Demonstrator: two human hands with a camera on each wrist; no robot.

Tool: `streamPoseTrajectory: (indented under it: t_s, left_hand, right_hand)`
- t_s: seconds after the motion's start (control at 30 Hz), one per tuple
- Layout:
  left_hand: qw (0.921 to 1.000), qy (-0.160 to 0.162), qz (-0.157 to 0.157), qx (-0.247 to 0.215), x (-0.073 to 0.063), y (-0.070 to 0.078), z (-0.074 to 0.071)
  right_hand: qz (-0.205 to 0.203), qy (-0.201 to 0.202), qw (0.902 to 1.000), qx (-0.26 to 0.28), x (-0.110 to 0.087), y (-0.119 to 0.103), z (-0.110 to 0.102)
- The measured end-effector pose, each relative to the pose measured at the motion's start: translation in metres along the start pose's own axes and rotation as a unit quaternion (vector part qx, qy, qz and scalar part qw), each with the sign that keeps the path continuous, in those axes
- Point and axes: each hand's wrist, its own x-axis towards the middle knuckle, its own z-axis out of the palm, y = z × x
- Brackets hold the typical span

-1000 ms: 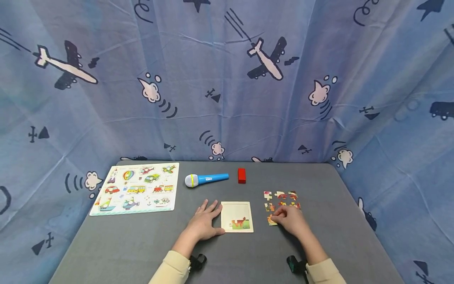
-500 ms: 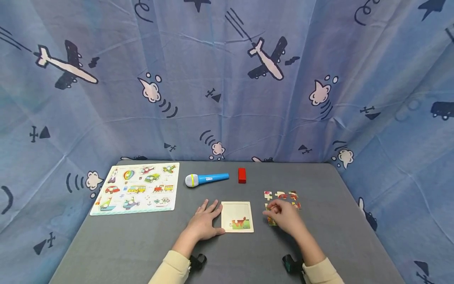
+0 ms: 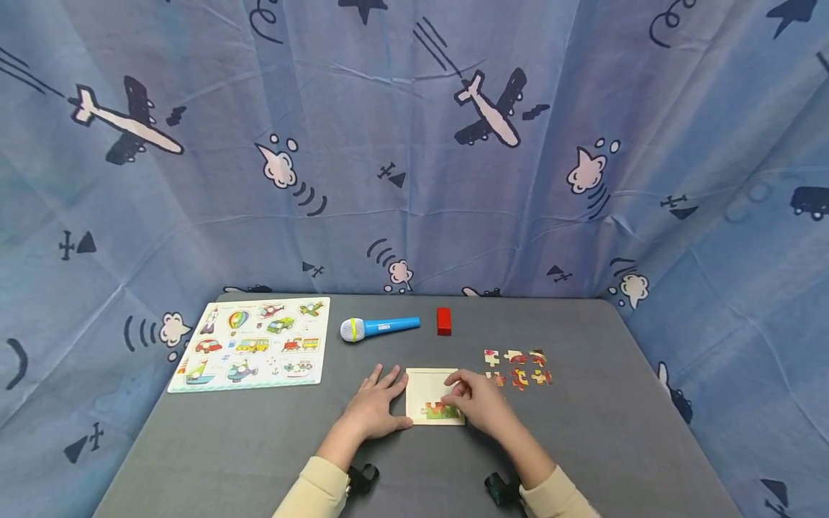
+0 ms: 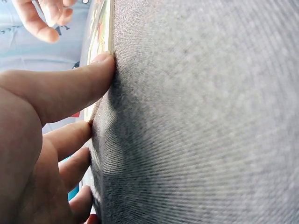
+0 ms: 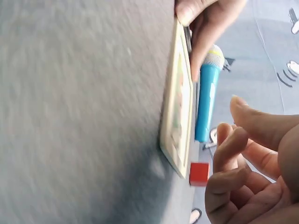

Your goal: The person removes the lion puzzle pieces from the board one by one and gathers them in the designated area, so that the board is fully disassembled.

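A square wooden puzzle tray [image 3: 422, 385] lies on the table, with joined puzzle pieces [image 3: 432, 411] along its bottom edge. My left hand [image 3: 377, 409] rests with spread fingers beside it, and its thumb [image 4: 91, 77] and index finger touch the tray's left side. Over the tray's right part hovers my right hand [image 3: 482, 404], fingers bent, thumb close above the fitted pieces. In the right wrist view the thumb [image 5: 257, 123] and index tip stand apart; I cannot tell whether a small piece is hidden between them. Several loose puzzle pieces [image 3: 519, 379] lie in two rows to the right.
Behind the tray lie a blue toy microphone [image 3: 391, 326] and a red block [image 3: 443, 321]. A picture board of vehicles [image 3: 249, 345] occupies the table's left side. A blue patterned curtain [image 3: 414, 180] hangs behind the grey table [image 3: 583, 432].
My right hand has moved left from the loose pieces to over the tray. The nearest loose piece, in the lower row, is gone from its place. My left hand stays put.
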Motion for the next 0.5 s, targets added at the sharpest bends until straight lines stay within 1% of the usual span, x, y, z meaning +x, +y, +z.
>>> streamPoseTrajectory:
  t_s: [0.1, 0.3, 0.5]
  left_hand:
    - [1.0, 0.001, 0.0, 0.001, 0.0, 0.0, 0.0]
    - [1.0, 0.002, 0.005, 0.0, 0.0, -0.001, 0.0]
    - [0.9999, 0.004, 0.011, -0.001, 0.0, -0.001, -0.001]
  right_hand:
    - [-0.01, -0.015, 0.9997, -0.014, 0.001, -0.001, 0.008]
    - [-0.051, -0.038, 0.9953, -0.074, 0.004, -0.001, 0.022]
    - [-0.056, -0.043, 0.9919, -0.105, 0.003, -0.002, 0.028]
